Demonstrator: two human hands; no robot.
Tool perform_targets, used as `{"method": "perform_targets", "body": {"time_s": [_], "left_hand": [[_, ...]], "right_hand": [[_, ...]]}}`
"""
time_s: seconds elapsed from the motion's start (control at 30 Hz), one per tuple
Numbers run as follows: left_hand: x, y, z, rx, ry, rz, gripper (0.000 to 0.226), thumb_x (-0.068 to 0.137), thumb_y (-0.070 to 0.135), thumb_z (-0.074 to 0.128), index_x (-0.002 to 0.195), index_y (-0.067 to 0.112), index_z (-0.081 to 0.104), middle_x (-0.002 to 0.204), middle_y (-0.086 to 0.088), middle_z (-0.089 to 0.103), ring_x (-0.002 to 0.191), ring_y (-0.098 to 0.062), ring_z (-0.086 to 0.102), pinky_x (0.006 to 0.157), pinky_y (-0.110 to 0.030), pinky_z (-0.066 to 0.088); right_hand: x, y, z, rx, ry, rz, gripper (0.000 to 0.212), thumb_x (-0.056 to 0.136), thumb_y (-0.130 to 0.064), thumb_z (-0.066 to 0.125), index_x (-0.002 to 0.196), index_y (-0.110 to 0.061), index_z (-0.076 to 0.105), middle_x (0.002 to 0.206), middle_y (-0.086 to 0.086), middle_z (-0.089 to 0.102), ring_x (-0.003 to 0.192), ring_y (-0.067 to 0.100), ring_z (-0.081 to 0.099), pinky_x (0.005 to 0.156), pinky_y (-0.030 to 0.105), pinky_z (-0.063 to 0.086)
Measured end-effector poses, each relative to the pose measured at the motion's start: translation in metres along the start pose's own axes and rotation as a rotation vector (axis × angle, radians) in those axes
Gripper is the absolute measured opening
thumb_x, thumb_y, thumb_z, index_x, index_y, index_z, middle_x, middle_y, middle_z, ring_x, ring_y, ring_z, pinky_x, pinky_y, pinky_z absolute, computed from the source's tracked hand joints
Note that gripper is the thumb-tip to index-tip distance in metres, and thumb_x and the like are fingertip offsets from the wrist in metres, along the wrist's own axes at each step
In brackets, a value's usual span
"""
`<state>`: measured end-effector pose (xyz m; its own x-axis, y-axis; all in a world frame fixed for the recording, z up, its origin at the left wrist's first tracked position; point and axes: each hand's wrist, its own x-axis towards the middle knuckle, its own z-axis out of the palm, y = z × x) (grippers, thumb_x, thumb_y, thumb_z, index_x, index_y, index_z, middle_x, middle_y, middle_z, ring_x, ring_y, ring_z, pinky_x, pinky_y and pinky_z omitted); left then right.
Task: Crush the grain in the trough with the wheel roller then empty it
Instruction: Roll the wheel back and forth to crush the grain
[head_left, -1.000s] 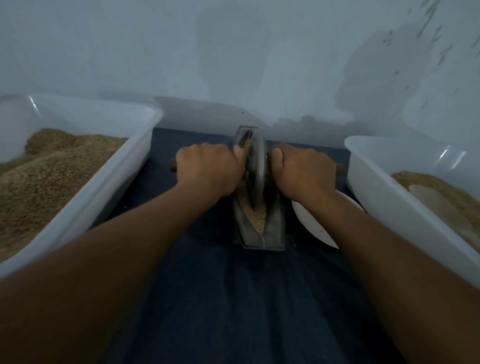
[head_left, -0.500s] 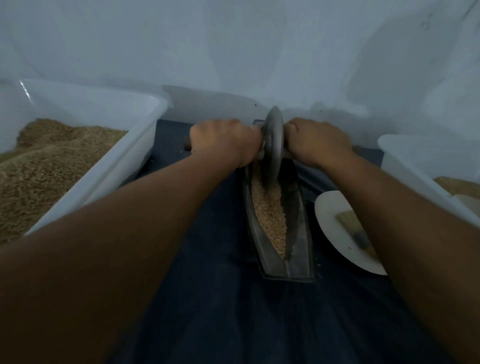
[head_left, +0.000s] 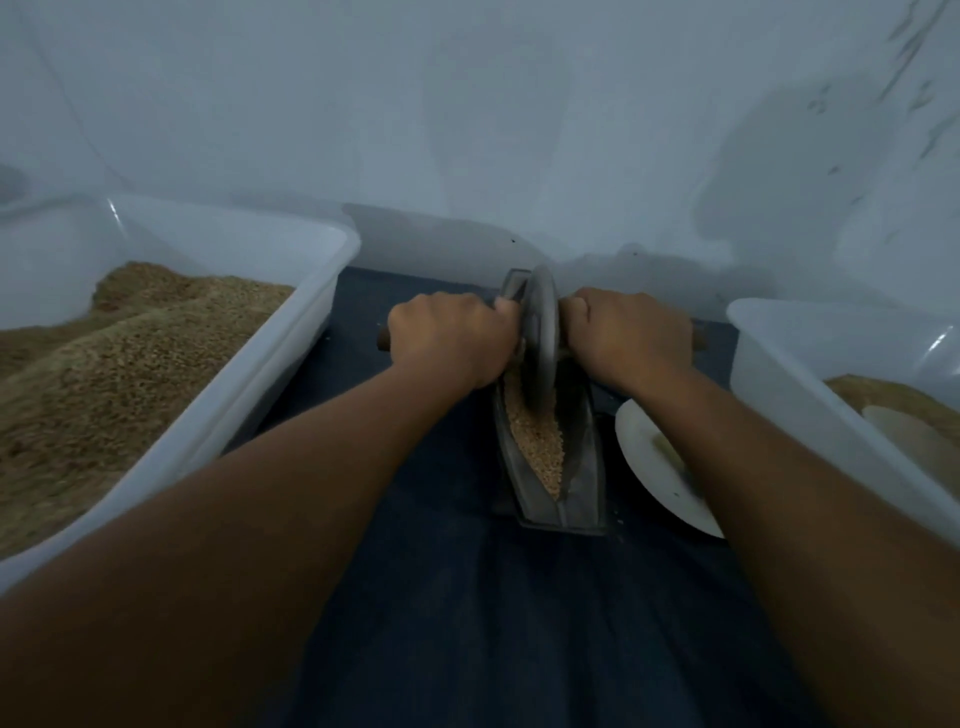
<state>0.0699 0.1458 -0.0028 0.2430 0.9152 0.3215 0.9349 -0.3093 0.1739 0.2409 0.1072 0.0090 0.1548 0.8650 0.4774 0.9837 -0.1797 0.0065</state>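
A narrow grey metal trough (head_left: 584, 467) lies lengthwise on the dark cloth, with tan grain (head_left: 540, 449) along its groove. The grey wheel roller (head_left: 540, 332) stands upright in the trough's far half. My left hand (head_left: 449, 343) is closed on the wooden axle left of the wheel. My right hand (head_left: 626, 338) grips the axle on the wheel's right. The axle ends poke out past both fists.
A large white tub (head_left: 291, 332) full of grain stands at the left. Another white tub (head_left: 789, 374) at the right holds grain and a pale scoop. A white plate (head_left: 649, 467) with a brush lies between trough and right tub. A pale wall rises close behind.
The wheel went from mid-trough to the far end, then came back slightly toward me. Both hands stayed closed on the axle throughout. The camera view shifted too.
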Motion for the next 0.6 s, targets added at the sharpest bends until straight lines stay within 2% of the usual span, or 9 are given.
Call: {"method": "perform_targets", "body": {"time_s": [0.1, 0.17, 0.23, 0.4, 0.5, 0.6], "left_hand": [[-0.015, 0.000, -0.003, 0.060, 0.057, 0.047, 0.047, 0.098, 0.046, 0.015, 0.076, 0.020, 0.047, 0.067, -0.006, 0.040, 0.061, -0.026, 0.041, 0.053, -0.037, 0.028], [-0.024, 0.002, -0.005, 0.087, 0.096, 0.110, 0.042, 0.100, 0.040, 0.020, 0.067, 0.022, 0.037, 0.062, -0.003, 0.039, 0.054, -0.024, 0.038, 0.054, -0.036, 0.029], [-0.029, 0.002, -0.007, 0.095, 0.116, 0.119, 0.043, 0.100, 0.041, 0.019, 0.066, 0.023, 0.039, 0.061, -0.003, 0.041, 0.052, -0.022, 0.037, 0.059, -0.036, 0.030], [-0.035, 0.002, -0.005, 0.137, 0.158, 0.154, 0.042, 0.101, 0.034, 0.023, 0.063, 0.022, 0.036, 0.056, -0.002, 0.039, 0.048, -0.022, 0.035, 0.051, -0.034, 0.023], [-0.027, 0.003, -0.001, 0.127, 0.140, 0.125, 0.043, 0.101, 0.036, 0.021, 0.064, 0.022, 0.038, 0.058, -0.002, 0.042, 0.051, -0.023, 0.040, 0.053, -0.034, 0.029], [-0.015, 0.006, 0.001, 0.084, 0.116, 0.116, 0.038, 0.099, 0.033, 0.023, 0.065, 0.024, 0.034, 0.063, -0.003, 0.044, 0.058, -0.026, 0.048, 0.064, -0.039, 0.045]], "right_hand": [[-0.026, -0.002, -0.005, -0.030, 0.100, -0.030, 0.044, 0.102, -0.040, 0.028, 0.082, -0.017, 0.060, 0.080, 0.010, 0.066, 0.070, 0.032, 0.058, 0.059, 0.034, 0.030], [-0.040, -0.002, -0.009, -0.028, 0.081, -0.023, 0.043, 0.102, -0.039, 0.025, 0.082, -0.018, 0.057, 0.074, 0.008, 0.059, 0.062, 0.030, 0.047, 0.060, 0.035, 0.028], [-0.050, -0.003, -0.013, -0.027, 0.060, -0.016, 0.042, 0.102, -0.038, 0.022, 0.079, -0.019, 0.051, 0.069, 0.003, 0.051, 0.060, 0.027, 0.041, 0.063, 0.035, 0.028], [-0.055, -0.008, -0.017, -0.035, 0.070, -0.008, 0.041, 0.102, -0.038, 0.022, 0.077, -0.021, 0.051, 0.067, 0.001, 0.048, 0.062, 0.027, 0.043, 0.067, 0.037, 0.032], [-0.044, -0.005, -0.013, -0.015, 0.053, 0.018, 0.044, 0.101, -0.039, 0.024, 0.077, -0.021, 0.055, 0.070, 0.001, 0.051, 0.063, 0.026, 0.041, 0.065, 0.035, 0.029], [-0.032, -0.001, -0.004, 0.021, 0.017, 0.030, 0.045, 0.101, -0.040, 0.025, 0.080, -0.020, 0.058, 0.078, 0.004, 0.060, 0.067, 0.026, 0.044, 0.064, 0.035, 0.031]]}}
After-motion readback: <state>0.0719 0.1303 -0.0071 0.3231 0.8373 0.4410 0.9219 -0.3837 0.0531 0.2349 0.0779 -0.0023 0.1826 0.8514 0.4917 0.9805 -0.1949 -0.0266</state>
